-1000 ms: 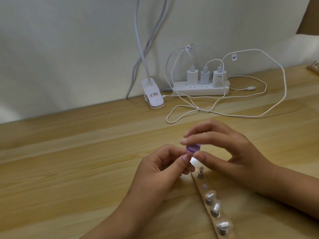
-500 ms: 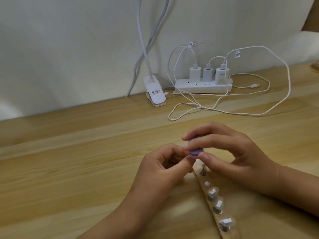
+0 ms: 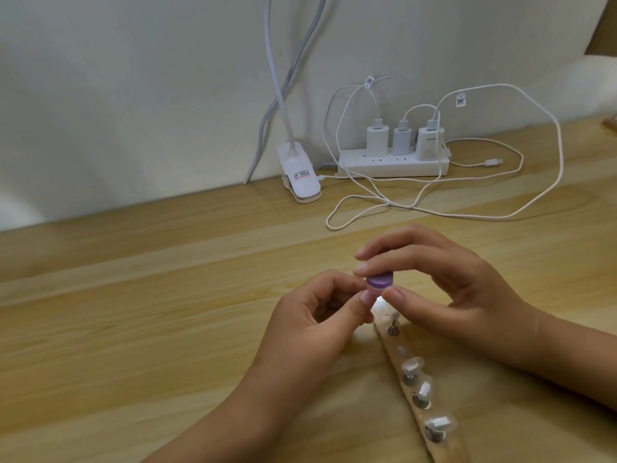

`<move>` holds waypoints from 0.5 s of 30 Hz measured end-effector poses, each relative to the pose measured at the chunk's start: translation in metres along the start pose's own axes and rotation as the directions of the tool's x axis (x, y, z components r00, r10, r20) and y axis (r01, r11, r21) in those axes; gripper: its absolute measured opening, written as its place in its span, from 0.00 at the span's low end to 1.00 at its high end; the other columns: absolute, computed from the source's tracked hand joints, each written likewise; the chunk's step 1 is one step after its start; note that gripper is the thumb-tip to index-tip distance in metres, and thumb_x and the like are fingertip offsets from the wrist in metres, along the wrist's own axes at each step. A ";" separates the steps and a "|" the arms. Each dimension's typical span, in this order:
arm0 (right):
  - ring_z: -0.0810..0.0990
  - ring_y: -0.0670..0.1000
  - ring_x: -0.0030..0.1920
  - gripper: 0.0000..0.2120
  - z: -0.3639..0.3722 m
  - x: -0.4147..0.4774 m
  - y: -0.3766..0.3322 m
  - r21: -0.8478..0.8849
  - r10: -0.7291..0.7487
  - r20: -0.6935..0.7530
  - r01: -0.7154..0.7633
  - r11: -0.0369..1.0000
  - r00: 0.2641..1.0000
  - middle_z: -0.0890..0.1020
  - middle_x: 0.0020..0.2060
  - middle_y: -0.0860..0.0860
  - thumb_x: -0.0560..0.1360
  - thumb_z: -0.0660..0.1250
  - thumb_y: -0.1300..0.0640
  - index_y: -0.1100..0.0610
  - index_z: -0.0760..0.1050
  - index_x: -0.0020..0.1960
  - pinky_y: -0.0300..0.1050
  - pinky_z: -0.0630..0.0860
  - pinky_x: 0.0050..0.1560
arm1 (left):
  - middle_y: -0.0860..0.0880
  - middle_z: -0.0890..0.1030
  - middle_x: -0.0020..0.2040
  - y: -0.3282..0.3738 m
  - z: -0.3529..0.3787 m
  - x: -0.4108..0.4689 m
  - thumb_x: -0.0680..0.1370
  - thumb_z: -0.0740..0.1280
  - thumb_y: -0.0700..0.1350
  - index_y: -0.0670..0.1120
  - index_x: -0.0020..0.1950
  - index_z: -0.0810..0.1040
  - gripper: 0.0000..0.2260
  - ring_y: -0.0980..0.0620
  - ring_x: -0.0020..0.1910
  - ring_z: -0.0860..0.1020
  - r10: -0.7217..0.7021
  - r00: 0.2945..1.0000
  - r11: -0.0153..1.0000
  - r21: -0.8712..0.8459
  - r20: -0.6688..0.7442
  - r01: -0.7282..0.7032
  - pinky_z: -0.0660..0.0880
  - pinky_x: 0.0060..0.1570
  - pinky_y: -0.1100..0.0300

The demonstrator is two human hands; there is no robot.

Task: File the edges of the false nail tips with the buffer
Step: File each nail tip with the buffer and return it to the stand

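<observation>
Two hands (image 3: 462, 295): purple buffer (image 3: 479, 282), perhaps nail tip (image 3: 380, 300)

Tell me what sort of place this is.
Probably a home desk used for nail craft: a wooden tabletop against a plain wall, a power strip with chargers, a clip-on lamp, and false nail tips on a wooden strip.

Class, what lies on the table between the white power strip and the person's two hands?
White charging cables lie looped on the wooden table between the power strip and the left hand and right hand, as the head view shows.
</observation>
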State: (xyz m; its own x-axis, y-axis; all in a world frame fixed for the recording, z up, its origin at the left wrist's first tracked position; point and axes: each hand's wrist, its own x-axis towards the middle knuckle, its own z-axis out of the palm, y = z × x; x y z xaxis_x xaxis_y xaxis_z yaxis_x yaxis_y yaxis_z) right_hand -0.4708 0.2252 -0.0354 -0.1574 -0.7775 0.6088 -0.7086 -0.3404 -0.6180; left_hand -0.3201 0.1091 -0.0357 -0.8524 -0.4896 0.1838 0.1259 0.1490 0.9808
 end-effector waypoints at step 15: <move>0.78 0.51 0.59 0.11 0.000 0.002 0.001 -0.001 0.007 -0.010 -0.007 1.000 1.000 0.80 0.56 0.51 0.75 0.68 0.57 0.59 0.80 0.56 0.46 0.75 0.55 | 0.51 0.82 0.35 -0.004 -0.002 0.002 0.71 0.70 0.50 0.48 0.44 0.83 0.07 0.59 0.37 0.80 -0.018 1.000 0.999 -0.047 -0.017 0.017 0.74 0.41 0.69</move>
State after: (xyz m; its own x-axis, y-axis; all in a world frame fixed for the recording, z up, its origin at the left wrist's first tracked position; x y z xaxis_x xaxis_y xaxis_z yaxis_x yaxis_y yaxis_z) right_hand -0.4721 0.2234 -0.0349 -0.1695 -0.7746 0.6094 -0.7079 -0.3345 -0.6221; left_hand -0.3210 0.1064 -0.0388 -0.8456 -0.5069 0.1671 0.1348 0.1001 0.9858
